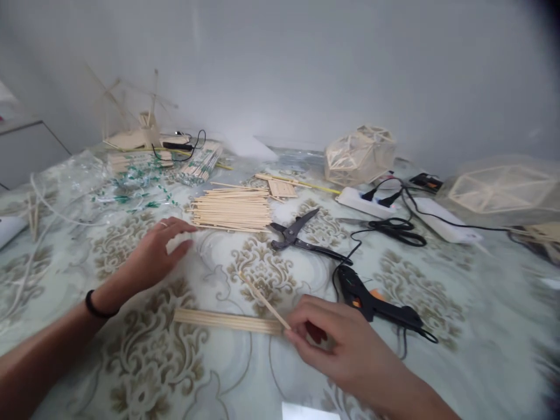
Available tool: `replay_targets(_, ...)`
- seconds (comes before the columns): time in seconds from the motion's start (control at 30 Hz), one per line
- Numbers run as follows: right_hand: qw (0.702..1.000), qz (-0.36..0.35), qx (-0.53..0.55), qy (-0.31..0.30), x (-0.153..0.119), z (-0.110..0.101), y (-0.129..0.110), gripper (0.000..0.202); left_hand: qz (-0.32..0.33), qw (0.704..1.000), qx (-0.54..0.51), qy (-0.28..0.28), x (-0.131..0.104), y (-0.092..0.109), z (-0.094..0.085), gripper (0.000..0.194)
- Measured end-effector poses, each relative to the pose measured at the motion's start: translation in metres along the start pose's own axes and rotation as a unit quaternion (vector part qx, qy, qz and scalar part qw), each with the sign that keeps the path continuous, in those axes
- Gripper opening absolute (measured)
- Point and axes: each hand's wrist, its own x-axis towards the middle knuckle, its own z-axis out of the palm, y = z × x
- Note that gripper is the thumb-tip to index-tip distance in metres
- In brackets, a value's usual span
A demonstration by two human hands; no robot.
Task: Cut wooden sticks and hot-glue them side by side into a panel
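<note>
Wooden stick [263, 300] pinched in my right hand [336, 341], beside the stick row [227, 321], my left hand [153, 254] spread near the loose pile [231, 209], clear packets [202, 163] behind with sticks inside.

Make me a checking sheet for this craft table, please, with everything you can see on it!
Surface: patterned tabletop, shiny in places.
Job's things: one stick, held; row of sticks side by side; stick pile behind.
Clutter: shears, scissors, glue gun, plastic wrappers.
Grip: right hand pinches the stick; left hand open, beside the pile.
Cables: black cord on the right, white cord on the left.
Surroundings: pale wall, stick model before it.
</note>
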Motion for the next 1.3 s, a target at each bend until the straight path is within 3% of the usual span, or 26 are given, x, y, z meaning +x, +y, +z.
replay_targets(0.1, 0.999, 0.010, 0.021, 0.024, 0.003, 0.000, 0.007, 0.020, -0.009, 0.995, 0.083, 0.052, 0.014, -0.028, 0.007, 0.036)
replay_targets(0.27, 0.997, 0.026, 0.008, 0.071, 0.009, 0.001, 0.018, 0.015, -0.015, 0.986, 0.159, 0.039, 0.019, -0.047, 0.017, 0.034)
replay_targets(0.53, 0.986, 0.030, 0.005, 0.167, 0.016, -0.008, 0.026, 0.014, -0.047, 0.983, 0.178, -0.013, 0.023, -0.041, 0.009, 0.035)
replay_targets(0.7, 0.985, 0.030, 0.000, 0.173, 0.018, -0.009, 0.032, 0.018, -0.061, 0.983, 0.163, -0.051, 0.031, -0.034, 0.006, 0.035)
replay_targets(0.87, 0.986, 0.044, 0.000, 0.160, 0.018, -0.007, 0.041, 0.023, -0.079, 0.985, 0.137, -0.063, 0.022, -0.028, -0.002, 0.036)
replay_targets(1.0, 0.986, 0.047, 0.013, 0.157, 0.019, -0.007, 0.045, 0.028, -0.076, 0.993, 0.078, -0.045, 0.014, -0.011, -0.031, 0.032)
replay_targets(1.13, 0.985, 0.035, 0.029, 0.164, 0.021, -0.009, 0.038, 0.030, -0.026, 1.000, -0.008, 0.012, 0.011, 0.027, -0.059, 0.033)
replay_targets(1.3, 0.984, 0.011, 0.057, 0.168, 0.024, -0.006, 0.014, 0.027, 0.046, 0.991, -0.124, 0.034, -0.002, 0.084, -0.060, 0.041)
